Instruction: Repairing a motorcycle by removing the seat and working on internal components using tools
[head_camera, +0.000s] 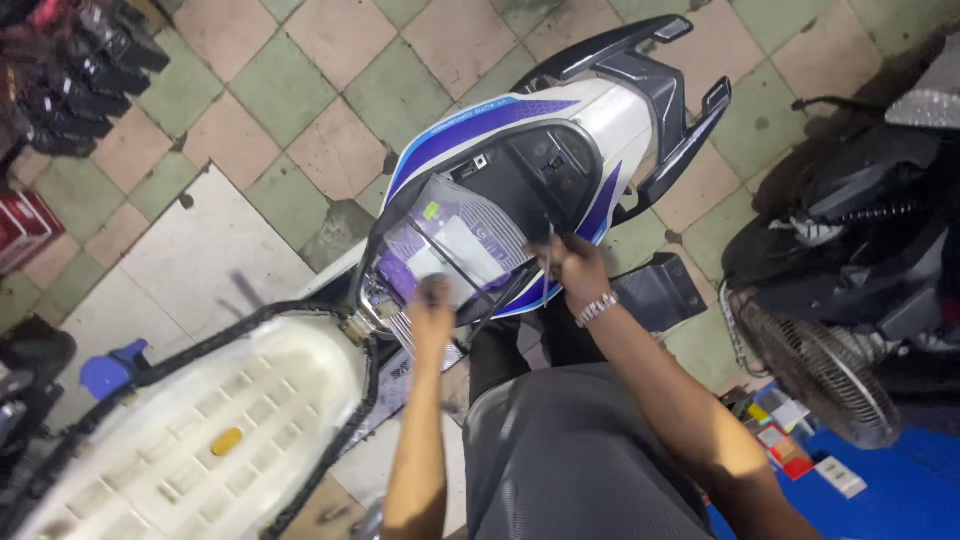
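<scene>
The scooter's open under-seat compartment (520, 190) sits mid-frame, a plastic-wrapped packet (455, 245) lying in its near left part. The right hand (572, 262) is closed around a thin tool (547, 255) at the rim; a slip could scratch the panel. The left hand (432, 297) rests blurred on the packet; its grip is unclear.

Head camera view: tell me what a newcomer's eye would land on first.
The white, blue and purple scooter in the middle, its seat flipped up at lower left to show a pale ribbed underside. In the open storage compartment lies a clear plastic pouch of papers; the left hand rests at its near edge, and the right hand, with a wrist bracelet, grips a thin tool. A floor fan lies at right.
</scene>
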